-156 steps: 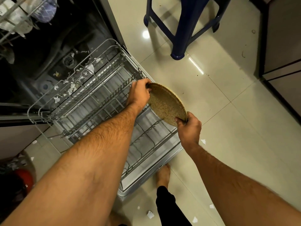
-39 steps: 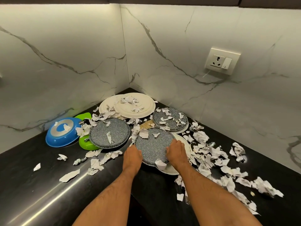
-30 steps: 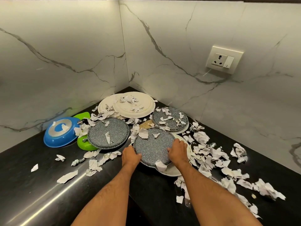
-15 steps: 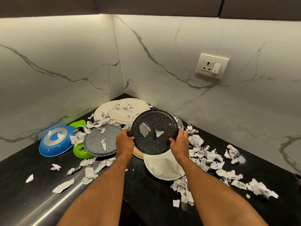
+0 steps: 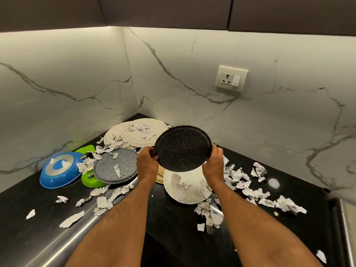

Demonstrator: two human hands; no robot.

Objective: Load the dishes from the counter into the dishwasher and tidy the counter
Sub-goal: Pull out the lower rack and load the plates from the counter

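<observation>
Here, lifted clear of the black counter (image 5: pixel 173 218): a dark speckled plate (image 5: pixel 182 148), tipped up on edge with its face toward the camera. Gripped at opposite rims, left hand (image 5: pixel 147 160) and right hand (image 5: pixel 214 163) alike, fingers curled over the edge, each as near as the other. Directly beneath the plate, a white plate (image 5: pixel 185 187) strewn with torn paper scraps (image 5: pixel 250 193). Left of the speckled plate, a grey speckled plate (image 5: pixel 115 168), a green dish (image 5: pixel 88 180) and a blue pan (image 5: pixel 57 170); behind it, more white plates. Likely next: carried away toward the dishwasher, out of view.
</observation>
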